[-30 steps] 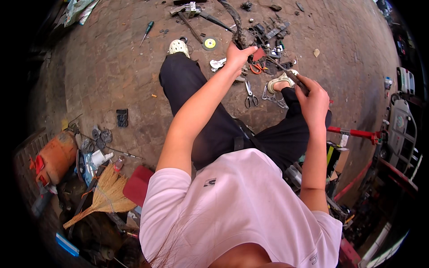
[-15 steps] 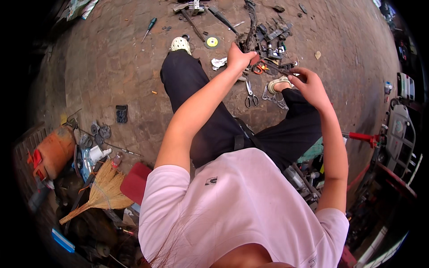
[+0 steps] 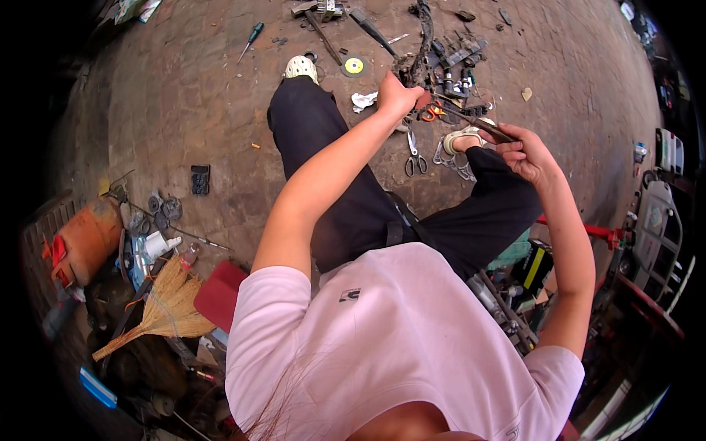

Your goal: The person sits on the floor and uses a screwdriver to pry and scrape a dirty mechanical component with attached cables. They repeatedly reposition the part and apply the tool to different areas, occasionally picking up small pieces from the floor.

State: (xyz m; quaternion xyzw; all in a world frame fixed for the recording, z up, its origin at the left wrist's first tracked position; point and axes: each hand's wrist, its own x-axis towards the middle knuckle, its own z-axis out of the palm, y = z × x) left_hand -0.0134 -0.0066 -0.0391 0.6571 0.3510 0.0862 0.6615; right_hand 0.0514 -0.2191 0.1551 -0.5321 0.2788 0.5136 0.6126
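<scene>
My left hand (image 3: 399,95) is closed on the near end of a dark, grimy cable-like bundle (image 3: 424,37) that runs away from me. A small reddish piece shows by its thumb. Out to the right, my right hand (image 3: 526,151) grips the brown handle of what looks like a screwdriver (image 3: 494,131). Its thin dark shaft points left toward my left hand; the bundle hides where the tip ends. Below the shaft lie orange-handled pliers (image 3: 432,111) and, nearer me, scissors (image 3: 415,156) with black handles.
Around the bundle lie a hammer (image 3: 323,37), a yellow disc (image 3: 354,67), a green-handled screwdriver (image 3: 251,42) and dark metal parts (image 3: 460,59). A crumpled white tissue (image 3: 363,101) is left of my hand. A straw broom (image 3: 163,309) and an orange tank (image 3: 90,242) stand left.
My right hand has moved right and slightly nearer, and its fingers are now wrapped around the tool's handle, more of which shows. My left hand stays on the bundle.
</scene>
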